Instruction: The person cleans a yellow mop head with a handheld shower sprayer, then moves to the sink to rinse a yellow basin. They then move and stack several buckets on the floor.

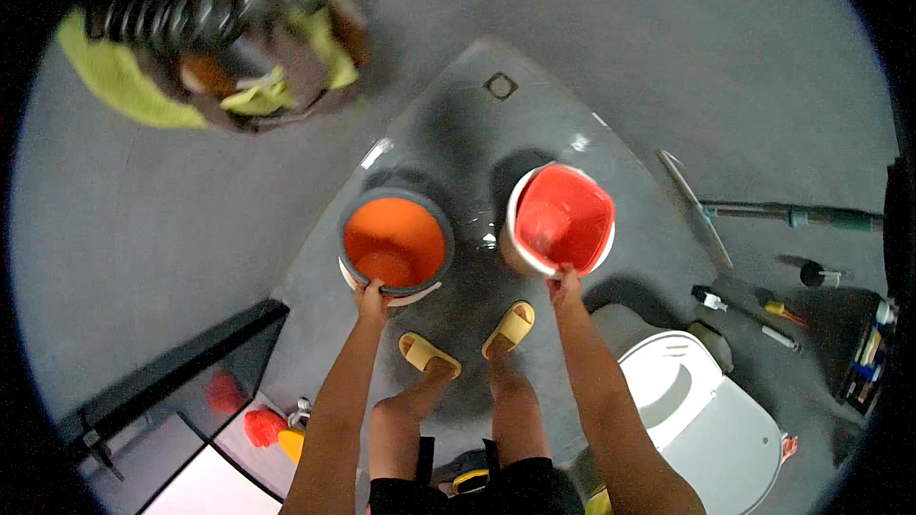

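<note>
My left hand [373, 300] grips the near edge of an orange-lined bucket with a dark grey rim [398, 229]. A pale curved rim or handle [418, 296] shows under its near side. On the right, my right hand [566, 287] pinches the near rim of a red plastic basin [558, 225]. The basin sits tilted in the mouth of a white bucket [512, 247], whose rim shows mostly at its left and near sides. Both vessels are in front of my feet, and my fingertips are partly hidden by the rims.
Wet grey floor [458, 129] has a square drain [500, 86] near the corner. A toilet [698, 400] with a raised seat stands at right, near a flat mop [698, 211] and brushes [744, 318]. Green cloths and a black coiled hose [193, 21] hang upper left. A glass-fronted frame [207, 386] is lower left.
</note>
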